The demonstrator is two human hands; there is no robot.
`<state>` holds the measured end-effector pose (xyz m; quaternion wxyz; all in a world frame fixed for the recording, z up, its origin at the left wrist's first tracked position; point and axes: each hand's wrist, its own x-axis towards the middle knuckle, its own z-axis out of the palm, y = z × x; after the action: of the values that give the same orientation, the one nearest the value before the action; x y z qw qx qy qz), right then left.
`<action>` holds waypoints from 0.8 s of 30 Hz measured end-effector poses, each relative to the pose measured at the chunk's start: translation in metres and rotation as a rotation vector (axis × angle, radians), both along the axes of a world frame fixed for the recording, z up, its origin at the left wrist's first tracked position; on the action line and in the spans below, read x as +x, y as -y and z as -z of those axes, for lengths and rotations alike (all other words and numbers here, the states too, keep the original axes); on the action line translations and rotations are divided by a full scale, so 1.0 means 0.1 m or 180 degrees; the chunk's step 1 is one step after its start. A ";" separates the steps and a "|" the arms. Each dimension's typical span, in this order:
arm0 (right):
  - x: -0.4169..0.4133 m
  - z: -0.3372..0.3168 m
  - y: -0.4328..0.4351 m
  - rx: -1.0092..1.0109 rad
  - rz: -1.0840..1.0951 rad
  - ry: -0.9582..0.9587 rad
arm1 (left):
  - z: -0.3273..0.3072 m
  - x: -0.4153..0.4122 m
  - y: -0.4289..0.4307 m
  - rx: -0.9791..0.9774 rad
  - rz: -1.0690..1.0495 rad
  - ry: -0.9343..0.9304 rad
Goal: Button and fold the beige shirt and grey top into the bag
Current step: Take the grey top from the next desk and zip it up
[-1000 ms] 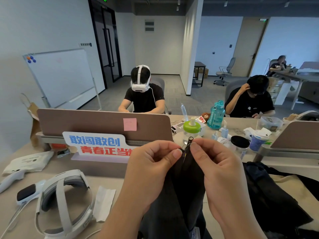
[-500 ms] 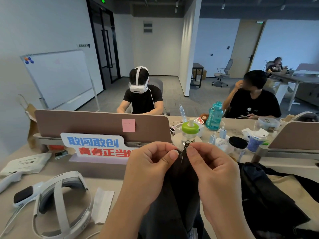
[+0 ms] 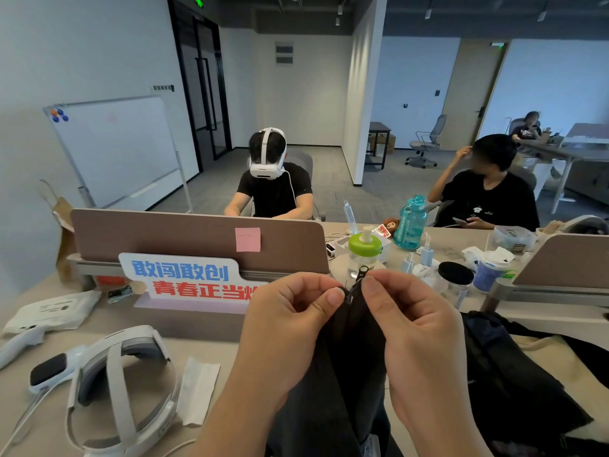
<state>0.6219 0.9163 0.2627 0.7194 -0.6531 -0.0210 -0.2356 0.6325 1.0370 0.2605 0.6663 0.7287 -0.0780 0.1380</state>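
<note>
I hold the dark grey top (image 3: pixel 342 367) up in front of me, and it hangs down between my forearms. My left hand (image 3: pixel 290 324) pinches the left edge of its opening near the top. My right hand (image 3: pixel 415 328) pinches the right edge, close beside the left thumb. A small dark zipper pull (image 3: pixel 362 271) sticks up just above my fingertips. A beige fabric (image 3: pixel 540 349), partly covered by a dark bag or garment (image 3: pixel 507 374), lies on the desk to the right.
A white headset (image 3: pixel 112 384) and a controller (image 3: pixel 19 344) lie at the left, with a folded white tissue (image 3: pixel 197 387). A desk divider (image 3: pixel 197 240) with a sign (image 3: pixel 188 278) stands behind; bottles, jars and cups (image 3: pixel 454 278) crowd the right. Two people sit opposite.
My hands stay pinched at the top of the grey top, which has shifted slightly. The person at the right has turned their head and raised an arm.
</note>
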 end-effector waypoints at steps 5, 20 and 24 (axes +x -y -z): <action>0.01 0.00 -0.01 -0.0078 -0.0020 0.0001 | -0.02 -0.01 -0.01 0.0014 0.0025 0.0023; 0.05 0.01 0.00 0.0050 -0.0070 -0.0045 | -0.02 0.04 -0.01 -0.0067 -0.0036 0.0051; 0.06 0.01 -0.01 0.0106 -0.0048 -0.0034 | -0.02 0.05 -0.01 -0.0088 0.0005 0.0026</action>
<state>0.6280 0.9174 0.2612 0.7320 -0.6422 -0.0181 -0.2270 0.6379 1.0378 0.2625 0.6761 0.7187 -0.0794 0.1415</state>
